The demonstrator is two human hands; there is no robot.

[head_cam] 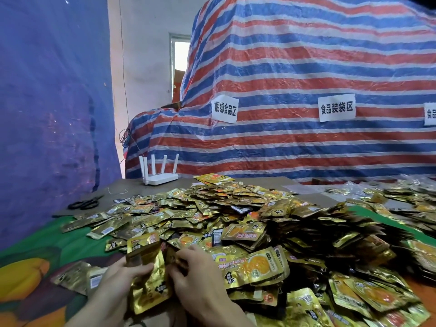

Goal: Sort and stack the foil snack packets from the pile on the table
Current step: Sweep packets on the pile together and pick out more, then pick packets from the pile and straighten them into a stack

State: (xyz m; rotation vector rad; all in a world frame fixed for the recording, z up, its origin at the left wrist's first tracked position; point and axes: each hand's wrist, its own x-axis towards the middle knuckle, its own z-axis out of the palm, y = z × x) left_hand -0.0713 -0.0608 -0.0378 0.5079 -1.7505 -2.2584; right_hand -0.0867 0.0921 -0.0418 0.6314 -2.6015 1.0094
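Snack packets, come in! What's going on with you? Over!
Left hand grips small stack of packets, upright. Right hand at edge of pile, grip unclear. Most packets unsorted. Scissors, router far back, nothing blocking.

Left hand (pixel 116 278) and right hand (pixel 198 279) are both bare.

The third paper sign (pixel 429 114) is cut off by the right edge. The fingertips of the right hand (pixel 200 277) are partly hidden among the foil packets (pixel 236 208), whose small print cannot be read.
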